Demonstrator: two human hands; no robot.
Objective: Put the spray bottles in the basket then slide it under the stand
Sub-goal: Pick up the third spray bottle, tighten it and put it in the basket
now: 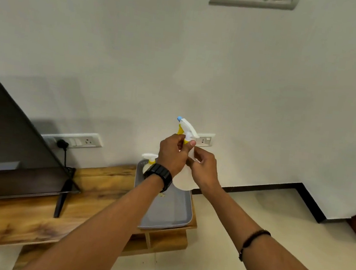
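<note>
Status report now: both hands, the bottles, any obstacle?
Left hand and right hand both grip white spray bottle with yellow trigger, raised. Second white spray bottle stands in grey plastic basket on wooden stand. No obstacle visible.

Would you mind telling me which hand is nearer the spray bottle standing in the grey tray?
Left. The left hand sits just above and right of the standing spray bottle; the right hand is farther right.
</note>
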